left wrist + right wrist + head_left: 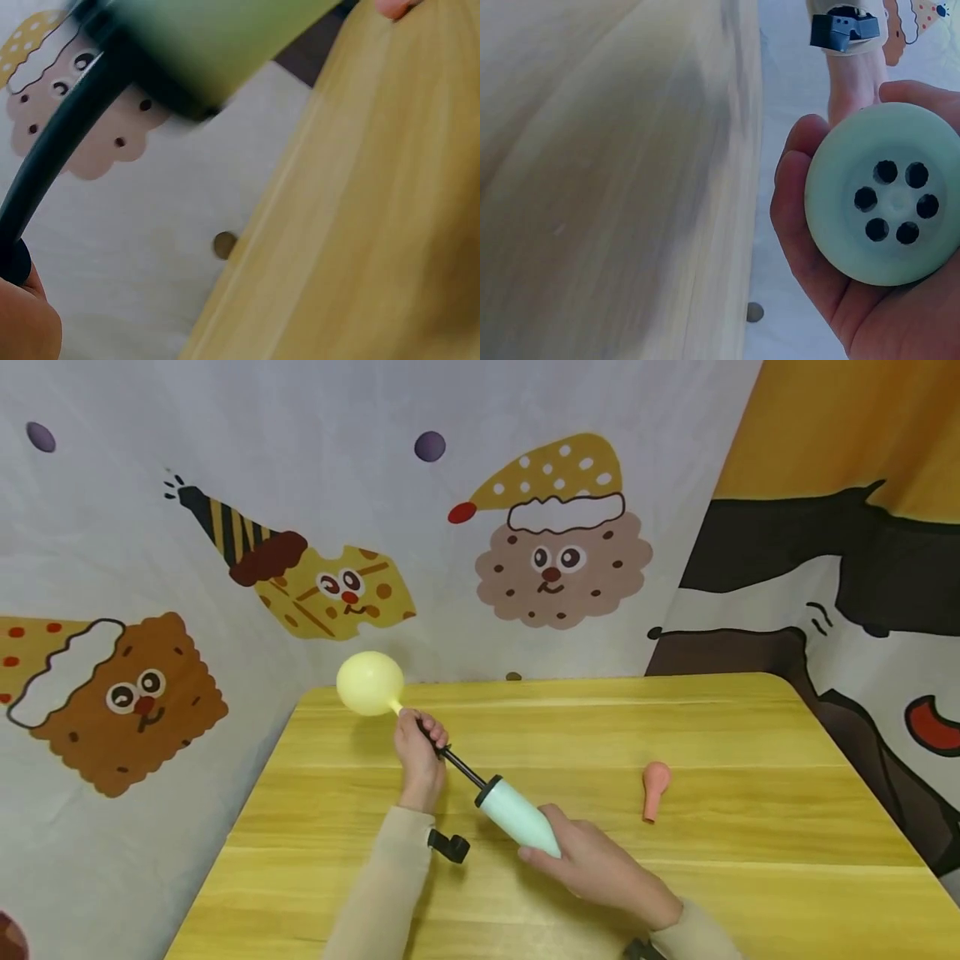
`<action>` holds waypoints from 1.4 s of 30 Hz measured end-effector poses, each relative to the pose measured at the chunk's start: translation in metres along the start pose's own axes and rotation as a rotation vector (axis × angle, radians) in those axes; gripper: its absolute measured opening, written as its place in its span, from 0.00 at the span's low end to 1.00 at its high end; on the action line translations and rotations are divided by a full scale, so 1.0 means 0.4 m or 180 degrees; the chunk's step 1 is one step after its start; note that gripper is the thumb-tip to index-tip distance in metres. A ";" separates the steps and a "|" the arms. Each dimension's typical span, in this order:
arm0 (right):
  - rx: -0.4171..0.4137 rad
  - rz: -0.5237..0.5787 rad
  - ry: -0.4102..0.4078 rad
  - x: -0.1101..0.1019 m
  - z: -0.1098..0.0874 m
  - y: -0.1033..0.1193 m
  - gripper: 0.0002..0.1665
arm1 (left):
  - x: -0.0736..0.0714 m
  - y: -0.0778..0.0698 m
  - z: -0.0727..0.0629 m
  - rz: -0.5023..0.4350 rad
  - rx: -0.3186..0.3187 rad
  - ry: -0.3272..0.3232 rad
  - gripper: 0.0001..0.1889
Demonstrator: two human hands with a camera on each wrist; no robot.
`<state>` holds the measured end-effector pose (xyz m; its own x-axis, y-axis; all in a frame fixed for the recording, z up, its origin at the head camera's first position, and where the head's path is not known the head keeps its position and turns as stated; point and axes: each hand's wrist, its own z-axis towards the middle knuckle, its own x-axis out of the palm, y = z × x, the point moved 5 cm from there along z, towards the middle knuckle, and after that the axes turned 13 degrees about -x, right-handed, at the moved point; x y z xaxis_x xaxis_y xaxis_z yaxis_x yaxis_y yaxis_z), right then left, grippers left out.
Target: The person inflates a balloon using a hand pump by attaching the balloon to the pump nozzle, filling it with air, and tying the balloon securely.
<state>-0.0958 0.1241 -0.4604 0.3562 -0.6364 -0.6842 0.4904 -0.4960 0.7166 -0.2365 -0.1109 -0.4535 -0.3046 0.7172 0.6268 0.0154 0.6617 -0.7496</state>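
A pale yellow balloon (370, 683), rounded with air, sits on the nozzle end of a hand balloon pump (517, 814). My left hand (420, 756) grips the pump's black end just below the balloon's neck. A black rod (465, 768) runs between that hand and the mint-green barrel. Around the barrel's near end curl the fingers of my right hand (600, 864). The right wrist view faces the barrel's round end cap (896, 199), which has several holes. In the left wrist view the barrel (225, 45) is blurred.
A flat pink balloon (656, 789) lies on the wooden table (750, 893), right of the pump. Behind the table hangs a cloth (450, 643) printed with cartoon biscuits and cheese. A black strap mount (450, 846) sticks out from the left wrist.
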 end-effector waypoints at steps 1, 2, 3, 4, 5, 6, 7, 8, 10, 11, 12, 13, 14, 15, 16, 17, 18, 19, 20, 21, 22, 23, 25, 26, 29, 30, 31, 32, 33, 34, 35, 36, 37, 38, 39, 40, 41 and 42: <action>0.0022 0.0005 0.0005 0.003 0.005 0.001 0.34 | 0.001 0.011 -0.004 0.0027 -0.0043 0.0008 0.21; 0.0044 0.0030 0.0004 0.005 0.011 0.001 0.35 | 0.002 0.023 -0.007 0.0048 -0.0091 0.0017 0.21; 0.0066 0.0066 0.0002 0.007 0.017 0.002 0.36 | 0.004 0.034 -0.011 0.0060 -0.0138 0.0032 0.21; 0.0080 0.0109 0.0006 0.009 0.022 0.002 0.37 | 0.006 0.044 -0.015 0.0067 -0.0167 0.0038 0.20; 0.0101 0.0164 0.0011 0.011 0.028 0.001 0.38 | 0.008 0.054 -0.019 0.0085 -0.0200 0.0051 0.20; 0.0130 0.0219 0.0015 0.012 0.034 0.001 0.39 | 0.010 0.063 -0.023 0.0100 -0.0235 0.0069 0.20; 0.0148 0.0259 0.0016 0.013 0.040 0.000 0.39 | 0.012 0.072 -0.026 0.0124 -0.0270 0.0090 0.20; 0.0171 0.0310 0.0014 0.014 0.046 -0.001 0.40 | 0.014 0.080 -0.029 0.0154 -0.0307 0.0111 0.20; 0.0195 0.0358 0.0010 0.016 0.057 -0.003 0.39 | 0.018 0.095 -0.038 0.0232 -0.0403 0.0155 0.20; 0.0197 0.0366 -0.0004 0.015 0.062 -0.003 0.39 | 0.019 0.101 -0.041 0.0266 -0.0449 0.0176 0.20; 0.0193 0.0373 -0.0019 0.016 0.067 -0.003 0.38 | 0.020 0.105 -0.044 0.0295 -0.0489 0.0199 0.20; 0.0192 0.0364 -0.0032 0.016 0.071 -0.003 0.38 | 0.020 0.109 -0.045 0.0321 -0.0517 0.0211 0.20; 0.0194 0.0370 -0.0044 0.018 0.075 -0.003 0.38 | 0.020 0.110 -0.045 0.0337 -0.0529 0.0221 0.20; 0.0195 0.0371 -0.0058 0.019 0.079 -0.002 0.39 | 0.019 0.109 -0.043 0.0347 -0.0523 0.0225 0.20; 0.0199 0.0392 -0.0066 0.021 0.082 -0.001 0.39 | 0.019 0.105 -0.040 0.0355 -0.0494 0.0225 0.21; 0.0207 0.0412 -0.0072 0.023 0.084 -0.001 0.40 | 0.019 0.099 -0.036 0.0358 -0.0441 0.0224 0.21; 0.0217 0.0427 -0.0083 0.024 0.086 0.000 0.41 | 0.020 0.092 -0.032 0.0370 -0.0393 0.0222 0.21; 0.0229 0.0436 -0.0097 0.025 0.087 0.001 0.42 | 0.021 0.084 -0.028 0.0379 -0.0344 0.0223 0.22; 0.0240 0.0461 -0.0113 0.024 0.087 0.002 0.42 | 0.023 0.074 -0.024 0.0374 -0.0291 0.0221 0.22; 0.0242 0.0464 -0.0118 0.022 0.085 0.003 0.42 | 0.025 0.063 -0.020 0.0355 -0.0240 0.0219 0.22; 0.0238 0.0465 -0.0117 0.019 0.081 0.003 0.41 | 0.027 0.052 -0.015 0.0322 -0.0197 0.0218 0.22; 0.0226 0.0449 -0.0115 0.015 0.076 0.004 0.41 | 0.026 0.039 -0.010 0.0273 -0.0155 0.0218 0.22; 0.0202 0.0414 -0.0063 0.005 0.059 0.005 0.38 | 0.020 0.013 0.004 0.0158 -0.0082 0.0194 0.22; 0.0178 0.0412 -0.0021 0.000 0.048 0.005 0.36 | 0.014 -0.001 0.011 0.0098 -0.0040 0.0163 0.21; 0.0064 0.0372 0.0084 -0.014 0.014 0.000 0.32 | -0.010 -0.039 0.032 -0.0052 0.0035 0.0077 0.20; 0.0019 0.0361 0.0106 -0.018 0.002 -0.003 0.31 | -0.019 -0.049 0.037 -0.0095 0.0051 0.0046 0.20; -0.0046 0.0354 0.0122 -0.021 -0.008 -0.006 0.30 | -0.028 -0.057 0.043 -0.0153 0.0055 0.0003 0.19; -0.0097 0.0363 0.0134 -0.022 -0.018 -0.010 0.29 | -0.037 -0.064 0.046 -0.0187 0.0055 -0.0024 0.19; -0.0158 0.0366 0.0145 -0.023 -0.025 -0.013 0.29 | -0.044 -0.068 0.048 -0.0215 0.0040 -0.0038 0.18; -0.0193 0.0391 0.0168 -0.022 -0.031 -0.017 0.28 | -0.049 -0.070 0.050 -0.0237 0.0028 -0.0052 0.18; -0.0214 0.0406 0.0185 -0.020 -0.034 -0.020 0.28 | -0.053 -0.070 0.050 -0.0246 0.0006 -0.0057 0.18; -0.0227 0.0411 0.0198 -0.017 -0.035 -0.023 0.28 | -0.053 -0.067 0.048 -0.0254 -0.0014 -0.0053 0.18; -0.0221 0.0433 0.0215 -0.012 -0.034 -0.025 0.28 | -0.051 -0.063 0.046 -0.0227 -0.0030 -0.0043 0.18; -0.0196 0.0449 0.0224 -0.008 -0.031 -0.025 0.28 | -0.047 -0.058 0.042 -0.0193 -0.0049 -0.0022 0.19; -0.0185 0.0443 0.0229 -0.003 -0.027 -0.024 0.29 | -0.042 -0.052 0.038 -0.0156 -0.0063 -0.0019 0.19; -0.0154 0.0439 0.0234 0.002 -0.023 -0.024 0.29 | -0.037 -0.047 0.034 -0.0132 -0.0067 -0.0020 0.19; -0.0137 0.0431 0.0230 0.005 -0.019 -0.022 0.29 | -0.033 -0.042 0.030 -0.0116 -0.0072 -0.0011 0.19; -0.0121 0.0425 0.0228 0.008 -0.015 -0.021 0.29 | -0.031 -0.039 0.028 -0.0100 -0.0072 -0.0004 0.18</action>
<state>-0.0939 0.1296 -0.4695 0.4754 -0.6506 -0.5922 0.4642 -0.3863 0.7971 -0.2436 -0.1324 -0.4519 -0.3065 0.6958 0.6496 0.0275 0.6886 -0.7246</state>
